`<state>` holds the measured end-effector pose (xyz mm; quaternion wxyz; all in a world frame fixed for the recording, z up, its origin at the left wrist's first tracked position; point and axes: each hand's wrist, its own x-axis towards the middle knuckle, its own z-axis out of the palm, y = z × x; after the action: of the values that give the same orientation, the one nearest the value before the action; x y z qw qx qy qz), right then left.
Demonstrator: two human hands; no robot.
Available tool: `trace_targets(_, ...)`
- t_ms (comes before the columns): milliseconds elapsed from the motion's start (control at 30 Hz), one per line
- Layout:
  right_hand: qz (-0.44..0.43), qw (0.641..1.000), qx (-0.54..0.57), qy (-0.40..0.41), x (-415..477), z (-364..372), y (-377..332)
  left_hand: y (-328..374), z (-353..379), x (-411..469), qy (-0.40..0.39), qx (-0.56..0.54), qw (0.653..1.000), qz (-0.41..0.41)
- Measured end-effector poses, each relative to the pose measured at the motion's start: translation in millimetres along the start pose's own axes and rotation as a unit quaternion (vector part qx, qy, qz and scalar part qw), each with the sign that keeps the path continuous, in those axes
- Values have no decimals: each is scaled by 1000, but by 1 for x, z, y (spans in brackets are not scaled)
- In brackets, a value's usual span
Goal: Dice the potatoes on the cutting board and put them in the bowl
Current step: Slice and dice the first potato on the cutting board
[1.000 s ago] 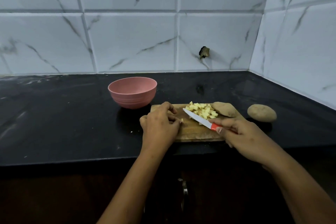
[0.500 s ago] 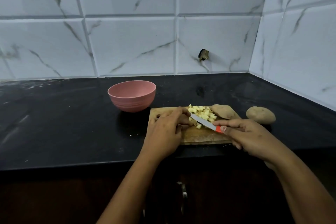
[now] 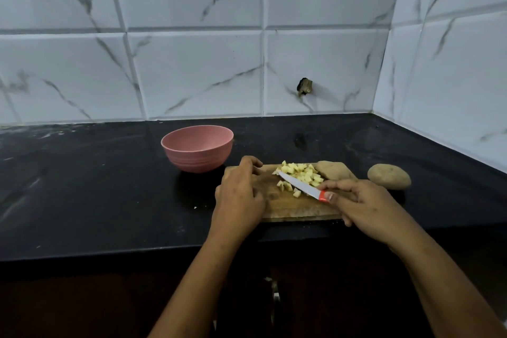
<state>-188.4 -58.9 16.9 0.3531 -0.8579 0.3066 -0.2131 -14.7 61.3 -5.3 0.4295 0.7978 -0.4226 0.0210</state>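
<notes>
Loose dice and a bare blade close to the left hand's fingers.

The right hand (image 3: 367, 204) grips the orange-handled knife (image 3: 301, 186), blade pointing to 10 o'clock beside the potato cubes (image 3: 300, 173) on the wooden cutting board (image 3: 296, 207). The left hand (image 3: 240, 195) rests curled on the board, grasping nothing visible. A careless sweep could nick it or scatter cubes onto the dark surface (image 3: 109, 186), short of the pink bowl (image 3: 197, 148) at 10 o'clock. Whole potatoes (image 3: 389, 176) wait at 3 o'clock.

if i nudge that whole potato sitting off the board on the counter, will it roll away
The whole potato looks oval and rounded, so it would probably wobble or roll a short way, not far. It likely feels firm and fairly heavy. The glossy black counter may let it slide.
</notes>
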Motion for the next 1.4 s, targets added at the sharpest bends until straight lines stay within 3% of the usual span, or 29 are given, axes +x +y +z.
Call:
trace_targets(200,23,998,41,-45,-4,-14,4,2,0,0,-8,56,998,18)
trace_targets(367,4,997,82,4,-13,-21,-3,2,1,1,-11,95,995,17)
trace_targets(533,-81,994,-68,25,-25,5,-19,2,2,3,2,97,995,-3)
trace_targets(667,-102,959,-251,89,-31,24,-26,3,3,3,-12,130,991,0)
trace_targets(867,-68,949,-284,116,-29,16,-17,-1,9,3,-44,202,978,19)
trace_targets(1167,-31,970,-230,72,-28,4,-3,3,8,5,-90,232,968,24)
trace_targets(1233,-21,984,-167,50,-24,-1,2,3,8,3,-90,236,967,26)
trace_targets(1400,-31,987,-85,133,-7,-24,7,3,7,3,-101,240,965,29)
